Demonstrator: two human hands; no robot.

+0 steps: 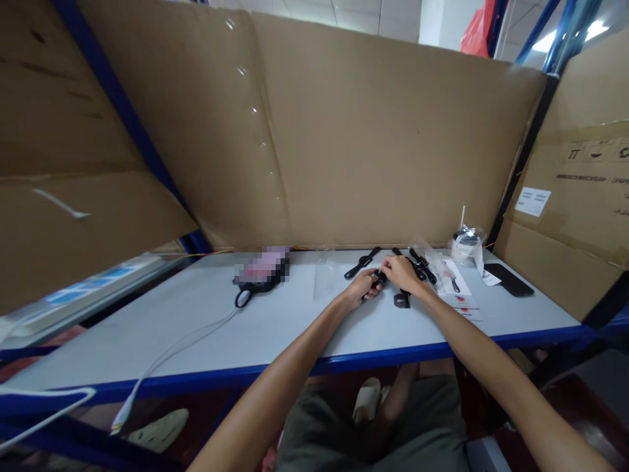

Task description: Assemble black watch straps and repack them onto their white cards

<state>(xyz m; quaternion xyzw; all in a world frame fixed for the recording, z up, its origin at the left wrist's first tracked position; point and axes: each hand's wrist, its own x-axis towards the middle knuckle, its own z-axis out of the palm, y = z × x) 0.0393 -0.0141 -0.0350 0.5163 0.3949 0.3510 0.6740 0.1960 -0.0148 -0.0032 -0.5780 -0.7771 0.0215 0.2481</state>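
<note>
Cardboard (383, 144) stands behind a pale tabletop (162, 328) with a blue front edge. The left hand (362, 287) is closed around a black part (379, 278), which sits at its fingertips, on the side facing the right hand (399, 270). The right hand's fingers are bunched narrowly at the part's upper right; whether they grip it cannot be told. A black piece (401, 301) lies just below the right hand, nearer the front edge. One black tool (362, 262) lies beyond the left hand; leaflets (459, 288) and a phone (509, 280) lie to the right.
</note>
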